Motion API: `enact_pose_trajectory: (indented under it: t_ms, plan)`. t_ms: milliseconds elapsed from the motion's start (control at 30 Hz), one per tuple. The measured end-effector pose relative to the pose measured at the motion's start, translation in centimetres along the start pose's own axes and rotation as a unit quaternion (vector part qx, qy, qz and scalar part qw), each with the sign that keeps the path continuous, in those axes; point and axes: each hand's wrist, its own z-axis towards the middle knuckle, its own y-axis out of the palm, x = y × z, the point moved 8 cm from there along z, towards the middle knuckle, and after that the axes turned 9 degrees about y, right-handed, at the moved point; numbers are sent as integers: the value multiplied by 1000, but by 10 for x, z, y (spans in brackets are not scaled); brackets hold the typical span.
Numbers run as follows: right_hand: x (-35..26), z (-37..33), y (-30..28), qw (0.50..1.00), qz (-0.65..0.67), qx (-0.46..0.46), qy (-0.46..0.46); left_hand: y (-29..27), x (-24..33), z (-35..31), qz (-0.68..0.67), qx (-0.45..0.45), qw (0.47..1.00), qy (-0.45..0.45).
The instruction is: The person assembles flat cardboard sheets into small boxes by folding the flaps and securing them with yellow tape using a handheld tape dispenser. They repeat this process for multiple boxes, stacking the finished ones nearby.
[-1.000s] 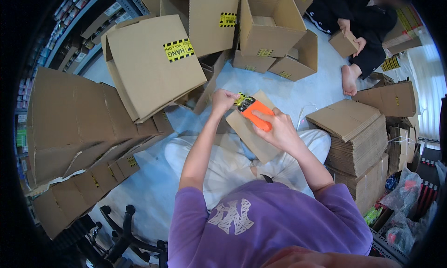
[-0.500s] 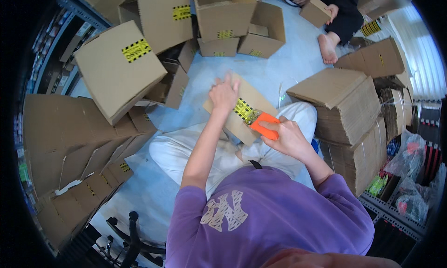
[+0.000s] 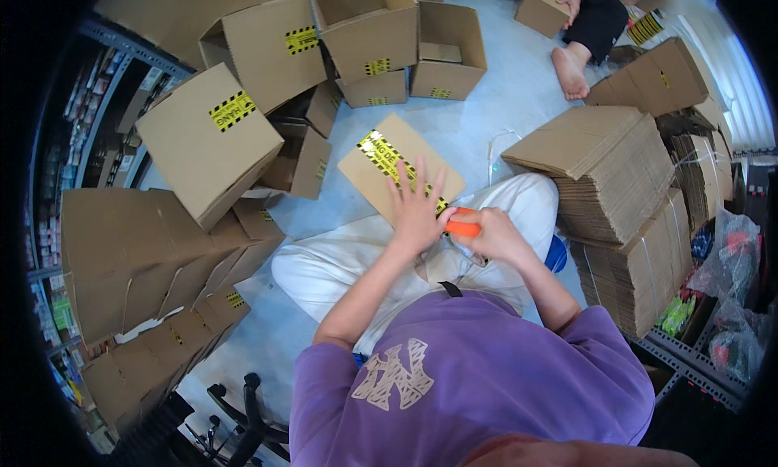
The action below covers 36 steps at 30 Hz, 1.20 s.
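**Tape strip lies across the box, dispenser at its lower-right end**

At the centre of the frame, a small, flat-looking tan cardboard box [image 3: 417,143] bears a yellow-and-black printed tape strip [image 3: 377,149], running diagonally from its upper-left edge toward its lower right. Judging by that, the taping of this face looks nearly complete. The lower-right end seems to be what is left; the hands hide whether the strip is cut free from the orange handheld tape dispenser [image 3: 462,225]. Toward the top, an open brown cardboard box [image 3: 365,41] carries similar tape, while a stack of flattened brown cardboard [image 3: 604,191] at the right appears unassembled.

The box lies under the left hand [image 3: 416,217], whose fingers are spread and grasp nothing, resting over the strip and the box's lower part. The right hand [image 3: 498,236] has its fingers clenched around the dispenser, just beside the box's lower-right edge. The left thumb ends close to the dispenser; I cannot tell whether they touch.
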Motion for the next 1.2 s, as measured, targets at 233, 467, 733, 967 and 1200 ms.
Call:
enact_pose_trajectory:
  t_ms: [233, 467, 733, 967, 1200]
  plan:
    - [63, 5, -5, 992, 57, -97, 55, -1, -20, -8, 130, -14, 987, 93]
    - [-8, -40, -74, 956, 53, 127, -260, -68, -76, -52, -26, -150, 919, 364]
    - [-26, -14, -47, 908, 98, 170, -371, -72, -57, -15, -719, 38, 674, -165]
    - [-34, -1, -32, 959, 29, 103, -261, -30, -158, -14, -540, 133, 770, -312]
    - [11, 11, -15, 978, 17, 76, -194, -33, -254, -4, -265, 169, 901, -299]
